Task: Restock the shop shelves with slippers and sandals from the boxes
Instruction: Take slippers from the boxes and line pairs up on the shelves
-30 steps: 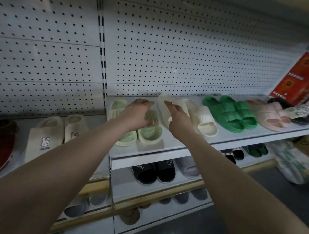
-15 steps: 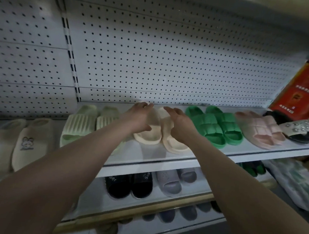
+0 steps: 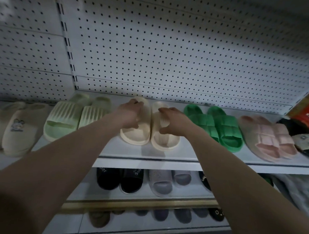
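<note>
Cream moulded-foam slippers sit touching on the white metal shelf, between pale-green ribbed slides and bright green slides. The left hand and right hand each clasp one strap; probably squaring the pair, toes outward, for display.

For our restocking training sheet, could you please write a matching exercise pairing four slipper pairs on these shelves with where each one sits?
1. cream slides
2. green slides
3. pink slides
4. black slides

A. lower shelf
B. held by the left hand and right hand
C. just right of the green pair
D. between cream and pink

Pairs: 1-B, 2-D, 3-C, 4-A
</note>
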`<state>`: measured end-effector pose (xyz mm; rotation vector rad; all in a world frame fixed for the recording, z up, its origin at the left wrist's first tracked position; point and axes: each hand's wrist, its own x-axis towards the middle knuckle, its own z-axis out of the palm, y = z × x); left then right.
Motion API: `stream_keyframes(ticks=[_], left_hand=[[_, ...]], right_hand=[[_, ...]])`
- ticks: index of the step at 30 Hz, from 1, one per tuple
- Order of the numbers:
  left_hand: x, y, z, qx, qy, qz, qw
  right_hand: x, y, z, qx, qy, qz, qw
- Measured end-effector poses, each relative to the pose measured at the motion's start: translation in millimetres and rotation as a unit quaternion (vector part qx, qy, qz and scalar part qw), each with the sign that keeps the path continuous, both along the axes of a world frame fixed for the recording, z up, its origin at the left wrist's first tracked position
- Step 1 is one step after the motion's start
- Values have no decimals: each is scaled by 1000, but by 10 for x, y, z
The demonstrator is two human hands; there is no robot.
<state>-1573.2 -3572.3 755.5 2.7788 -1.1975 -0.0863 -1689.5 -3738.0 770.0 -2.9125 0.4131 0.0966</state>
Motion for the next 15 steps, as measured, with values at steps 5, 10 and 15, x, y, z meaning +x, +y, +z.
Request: stream_keyframes(ticks=[5,10,15], left_hand=[[-38,44,-20,-19,-10,-7,1000],[-59,101,-66,-40,6,2,999],[-44,141,-118,-63,-3,3,998]], right_hand=[[34,43,-27,13,-10,-8,1000],[70,54,-121,-5,-20,-4,1000],[107,0,-192,11,-52,-9,999]])
